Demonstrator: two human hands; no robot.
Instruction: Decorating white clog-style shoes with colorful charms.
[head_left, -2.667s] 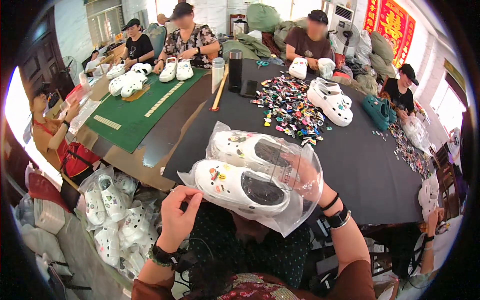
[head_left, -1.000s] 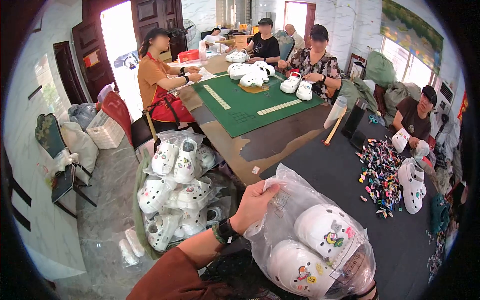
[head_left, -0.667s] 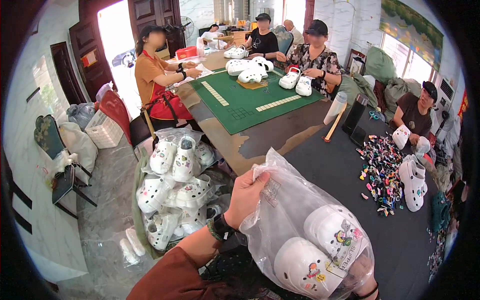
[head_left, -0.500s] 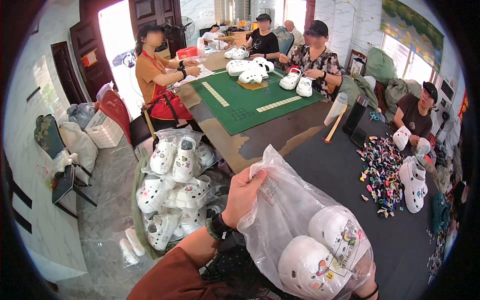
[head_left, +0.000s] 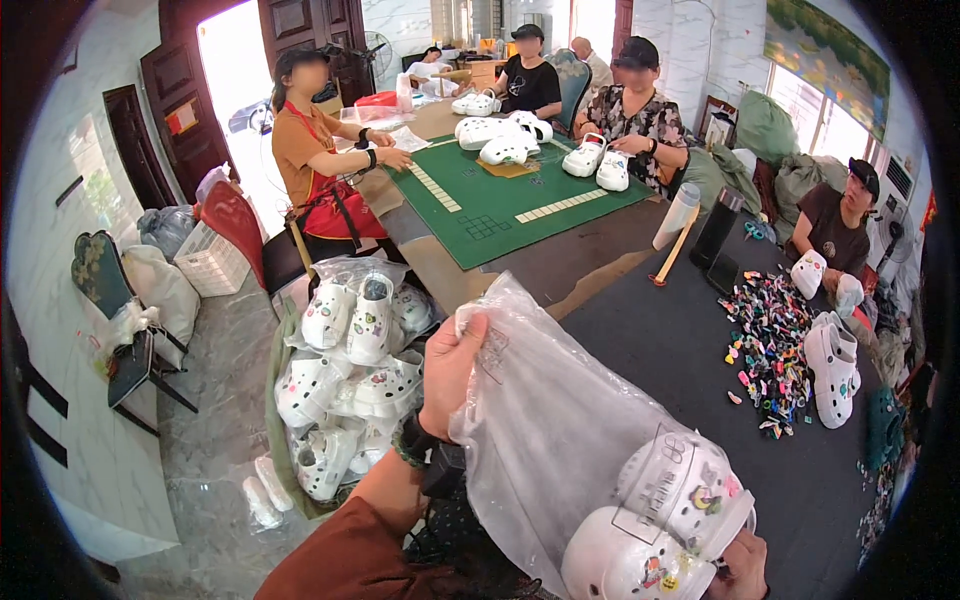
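My left hand (head_left: 452, 372) pinches the upper corner of a clear plastic bag (head_left: 545, 385) and holds it stretched up. Low in the bag is a pair of white clogs with colourful charms, one clog (head_left: 690, 490) beside the other clog (head_left: 620, 555); the plastic covers at least part of them. My right hand (head_left: 742, 565) is closed round the heel end of the pair at the lower right. Its fingers are partly hidden behind the clogs. Below my left hand, bagged white clogs (head_left: 350, 390) are heaped in a green sack.
Loose colourful charms (head_left: 765, 360) and a white clog (head_left: 830, 370) lie on the dark table (head_left: 650, 340) to the right. A hammer (head_left: 672, 255), black flask (head_left: 715, 228) and green mat (head_left: 490, 225) are farther off. Several people sit around the table; chairs stand at left.
My left hand has drawn the bag's corner left and slightly upward. The clogs have shifted a little right and down, and my right hand shows more clearly at their heels.
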